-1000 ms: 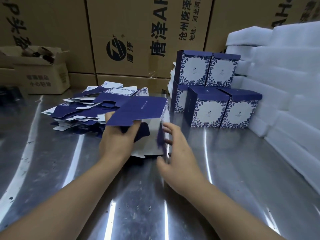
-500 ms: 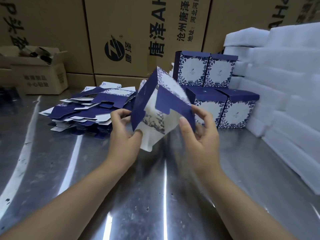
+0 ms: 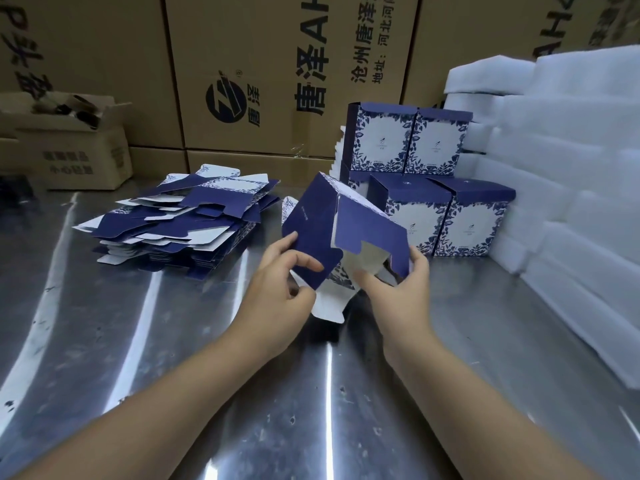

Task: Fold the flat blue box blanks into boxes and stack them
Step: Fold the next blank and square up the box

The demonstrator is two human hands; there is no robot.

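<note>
Currently held: half-folded box (image 3: 322, 220), tilted, over the table (image 3: 311, 393), open end with loose flaps facing the camera.
Left hand (image 3: 280, 292): thumb and fingers pinched on the box's dark blue left flap.
Right hand (image 3: 398, 292): fingers curled round the edge of the right flap, thumb reaching toward the white inside.
Flat blanks (image 3: 187, 223): messy pile on the table, left of the hands, apart from them.
Finished boxes (image 3: 426, 209): four visible, two stacked on two, just behind the held box, right side against white foam sheets (image 3: 571, 168).
Background: big printed cartons (image 3: 277, 64) along the back; small open carton (image 3: 69, 150) far left.
</note>
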